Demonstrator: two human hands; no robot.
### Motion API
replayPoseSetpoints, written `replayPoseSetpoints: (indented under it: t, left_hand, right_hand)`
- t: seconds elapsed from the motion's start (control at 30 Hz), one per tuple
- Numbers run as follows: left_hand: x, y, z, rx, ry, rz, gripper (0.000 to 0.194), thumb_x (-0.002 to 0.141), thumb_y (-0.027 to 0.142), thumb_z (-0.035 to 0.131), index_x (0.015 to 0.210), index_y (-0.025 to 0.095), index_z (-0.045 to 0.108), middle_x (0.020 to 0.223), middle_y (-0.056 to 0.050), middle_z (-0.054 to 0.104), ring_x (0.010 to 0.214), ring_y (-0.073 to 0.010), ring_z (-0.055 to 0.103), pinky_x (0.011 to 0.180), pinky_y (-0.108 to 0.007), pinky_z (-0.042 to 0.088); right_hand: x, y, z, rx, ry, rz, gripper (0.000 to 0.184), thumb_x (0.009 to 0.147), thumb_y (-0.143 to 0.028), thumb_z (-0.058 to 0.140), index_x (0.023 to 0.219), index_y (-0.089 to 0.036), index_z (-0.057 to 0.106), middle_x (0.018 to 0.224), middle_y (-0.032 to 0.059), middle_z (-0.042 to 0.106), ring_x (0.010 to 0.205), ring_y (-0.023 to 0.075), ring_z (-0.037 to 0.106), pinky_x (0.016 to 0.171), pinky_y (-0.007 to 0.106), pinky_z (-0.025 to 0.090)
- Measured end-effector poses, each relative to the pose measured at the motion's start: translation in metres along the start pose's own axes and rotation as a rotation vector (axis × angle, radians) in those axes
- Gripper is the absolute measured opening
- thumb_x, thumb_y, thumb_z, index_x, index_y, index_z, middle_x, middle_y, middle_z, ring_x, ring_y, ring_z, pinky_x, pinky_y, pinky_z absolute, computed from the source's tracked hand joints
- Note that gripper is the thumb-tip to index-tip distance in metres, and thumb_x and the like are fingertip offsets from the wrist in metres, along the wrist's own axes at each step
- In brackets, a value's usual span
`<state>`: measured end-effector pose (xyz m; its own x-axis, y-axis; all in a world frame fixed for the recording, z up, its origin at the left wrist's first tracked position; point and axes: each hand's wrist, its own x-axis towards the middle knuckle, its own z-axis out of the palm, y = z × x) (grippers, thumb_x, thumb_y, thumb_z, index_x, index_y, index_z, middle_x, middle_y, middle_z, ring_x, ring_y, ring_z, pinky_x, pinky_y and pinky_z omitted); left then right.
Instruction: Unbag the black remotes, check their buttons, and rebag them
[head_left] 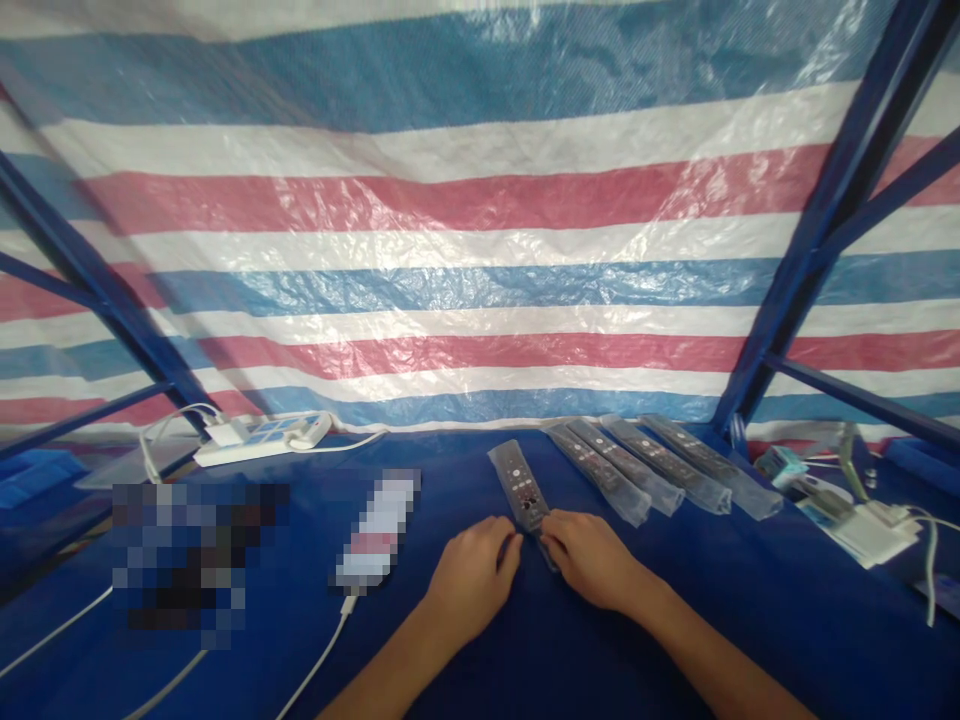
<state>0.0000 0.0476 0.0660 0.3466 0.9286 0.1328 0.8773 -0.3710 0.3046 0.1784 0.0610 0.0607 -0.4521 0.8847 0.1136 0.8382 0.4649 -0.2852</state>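
Note:
A dark remote control in a clear plastic sleeve [517,485] lies on the blue table [675,620], pointing away from me. My left hand [472,580] and my right hand [589,555] both rest on the table with fingers curled, pinching the sleeve's near end from either side. To the right of it, several more bagged remotes [660,465] lie side by side in a slanted row.
A white power strip [259,437] with cables sits at the back left. White cables run across the near left. Small boxes and a white charger [862,525] lie at the right. Blue metal struts [817,240] and a striped tarp [465,220] close the back.

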Motion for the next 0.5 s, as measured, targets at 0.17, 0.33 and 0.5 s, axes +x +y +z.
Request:
replayPoseSetpoints:
  t: [0.17, 0.33, 0.5]
  left_hand:
    - [0.041, -0.024, -0.015, 0.21, 0.135, -0.245, 0.028, 0.093, 0.022, 0.037, 0.108, 0.01, 0.057, 0.111, -0.016, 0.059, 0.105, -0.025, 0.056, 0.088, -0.035, 0.043]
    - [0.079, -0.052, -0.012, 0.178, 0.049, -0.335, 0.028, 0.091, 0.026, 0.042, 0.102, 0.011, 0.064, 0.111, -0.016, 0.062, 0.108, -0.0261, 0.056, 0.091, -0.033, 0.042]
    - [0.101, -0.069, -0.008, 0.01, 0.029, -0.389, 0.023, 0.089, 0.026, 0.049, 0.091, 0.015, 0.069, 0.102, -0.01, 0.069, 0.098, -0.0206, 0.062, 0.084, -0.026, 0.044]
  right_hand:
    - [-0.006, -0.008, -0.001, 0.126, -0.006, -0.111, 0.024, 0.092, -0.025, 0.044, 0.074, -0.02, 0.06, 0.079, -0.0016, 0.063, 0.072, 0.0107, 0.058, 0.064, 0.021, 0.035]
    - [-0.006, 0.005, -0.006, 0.166, 0.106, -0.002, 0.036, 0.095, -0.041, 0.039, 0.073, -0.02, 0.06, 0.074, -0.0004, 0.06, 0.067, 0.0119, 0.055, 0.061, 0.023, 0.035]
    - [-0.006, 0.017, -0.008, 0.139, 0.142, 0.028, 0.039, 0.095, -0.039, 0.037, 0.068, -0.02, 0.057, 0.072, 0.0001, 0.06, 0.066, 0.0126, 0.055, 0.062, 0.023, 0.036]
